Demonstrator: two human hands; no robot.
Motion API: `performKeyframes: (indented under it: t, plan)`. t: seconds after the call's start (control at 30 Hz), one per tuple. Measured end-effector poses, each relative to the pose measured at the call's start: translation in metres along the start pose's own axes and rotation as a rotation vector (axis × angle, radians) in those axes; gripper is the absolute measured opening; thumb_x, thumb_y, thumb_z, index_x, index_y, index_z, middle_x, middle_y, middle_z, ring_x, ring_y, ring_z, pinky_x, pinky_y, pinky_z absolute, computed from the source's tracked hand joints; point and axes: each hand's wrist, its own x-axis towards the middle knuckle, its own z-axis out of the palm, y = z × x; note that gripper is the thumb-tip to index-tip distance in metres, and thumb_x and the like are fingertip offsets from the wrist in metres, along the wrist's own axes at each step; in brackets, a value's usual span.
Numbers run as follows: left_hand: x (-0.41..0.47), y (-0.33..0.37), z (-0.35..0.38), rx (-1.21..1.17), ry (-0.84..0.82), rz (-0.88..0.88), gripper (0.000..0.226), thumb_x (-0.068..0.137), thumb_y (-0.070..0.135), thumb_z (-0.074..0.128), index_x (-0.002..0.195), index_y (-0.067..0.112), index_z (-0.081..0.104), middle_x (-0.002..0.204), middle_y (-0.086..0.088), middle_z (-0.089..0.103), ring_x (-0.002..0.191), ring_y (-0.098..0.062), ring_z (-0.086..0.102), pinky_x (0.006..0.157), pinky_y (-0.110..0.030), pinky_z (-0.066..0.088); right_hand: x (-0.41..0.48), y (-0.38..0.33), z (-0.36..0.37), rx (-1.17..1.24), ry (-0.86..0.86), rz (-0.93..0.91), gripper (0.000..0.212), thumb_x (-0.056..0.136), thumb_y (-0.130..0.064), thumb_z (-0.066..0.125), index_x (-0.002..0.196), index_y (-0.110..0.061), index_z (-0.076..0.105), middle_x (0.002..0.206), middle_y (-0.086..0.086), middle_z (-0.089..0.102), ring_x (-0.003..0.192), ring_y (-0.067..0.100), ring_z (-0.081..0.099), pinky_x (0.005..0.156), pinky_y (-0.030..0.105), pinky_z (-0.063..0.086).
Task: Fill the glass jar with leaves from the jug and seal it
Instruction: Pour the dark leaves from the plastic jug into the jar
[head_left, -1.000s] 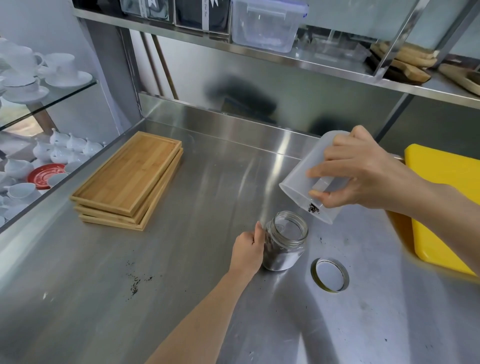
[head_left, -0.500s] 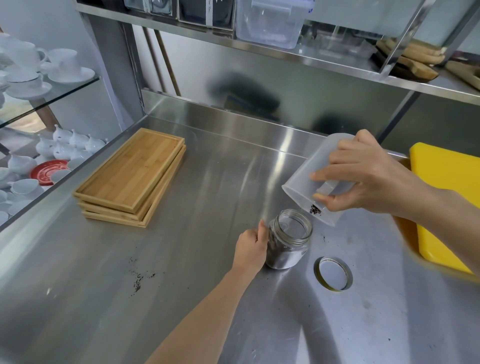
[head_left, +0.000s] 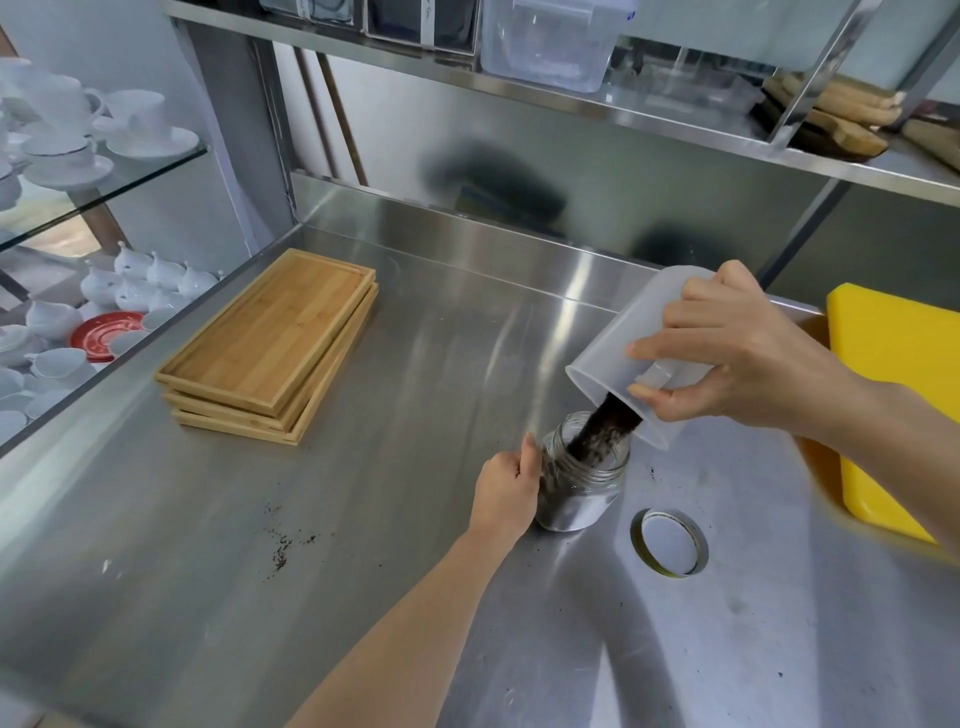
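A small clear glass jar (head_left: 584, 499) stands upright on the steel counter, and my left hand (head_left: 506, 491) grips its left side. Above it my right hand (head_left: 737, 358) holds a translucent plastic jug (head_left: 618, 353) tilted steeply, mouth down-left over the jar. A dark stream of leaves (head_left: 597, 436) falls from the jug's rim into the jar's mouth. The jar's round metal lid (head_left: 670, 540) lies flat on the counter to the right of the jar.
A stack of bamboo trays (head_left: 270, 343) sits at the left of the steel counter (head_left: 363, 571). A yellow board (head_left: 898, 395) lies at the right edge. Spilled leaf crumbs (head_left: 283, 545) dot the counter. White cups (head_left: 62, 135) fill glass shelves at left; a steel shelf hangs overhead.
The jug has tipped further and dropped closer to the jar, and a thick stream of leaves now pours into it where only a few specks clung to the rim before.
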Motion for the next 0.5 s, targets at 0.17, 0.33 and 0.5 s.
performKeyframes:
  t: [0.17,0.33,0.5]
  plan:
    - [-0.0004,-0.0007,0.0007,-0.006,0.003,-0.007,0.055,0.097,0.039,0.035,0.048,0.02,0.018,0.045,0.0,0.024,0.051,-0.022,0.026,0.054,-0.034,0.024,-0.0008,0.0017,-0.0012,-0.059,-0.014,-0.041,0.029,0.076,-0.031,0.062,0.075,-0.003,0.07,0.049,0.011,0.042,0.055,0.022,0.03,0.058,0.037,0.02]
    - [-0.0005,-0.0003,0.0013,-0.004,0.022,-0.005,0.054,0.097,0.037,0.036,0.049,0.022,0.015,0.044,0.003,0.019,0.05,-0.02,0.021,0.053,-0.034,0.02,-0.0043,0.0008,0.0008,-0.135,-0.002,-0.109,0.029,0.079,-0.03,0.059,0.074,-0.003,0.068,0.053,0.011,0.044,0.055,0.027,0.036,0.059,0.038,0.022]
    - [-0.0004,-0.0007,0.0013,0.001,0.018,-0.002,0.054,0.097,0.037,0.036,0.05,0.02,0.016,0.046,0.001,0.022,0.052,-0.022,0.023,0.053,-0.035,0.021,-0.0071,0.0013,0.0013,-0.18,0.034,-0.142,0.026,0.081,-0.026,0.058,0.073,-0.002,0.067,0.054,0.012,0.043,0.055,0.027,0.036,0.059,0.038,0.022]
